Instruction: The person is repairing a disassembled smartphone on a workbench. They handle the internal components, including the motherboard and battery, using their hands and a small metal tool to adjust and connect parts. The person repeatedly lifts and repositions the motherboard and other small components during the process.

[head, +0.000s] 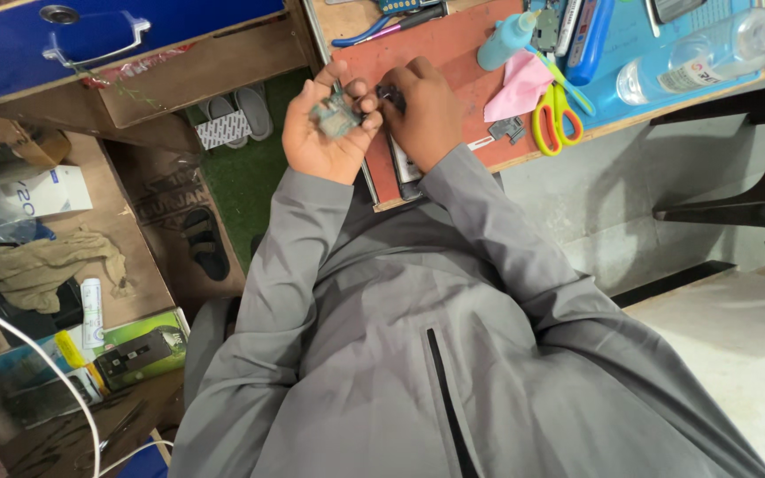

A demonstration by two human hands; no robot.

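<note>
Over the red mat (453,62), left hand (325,133) grips a small circuit board (336,115); right hand (427,111) pinches a dark tool (390,93).

Small greenish circuit board (336,116), roughly rectangular, held tilted in the left palm at the red mat's edge; appears bare, though detail is blurred.
</note>
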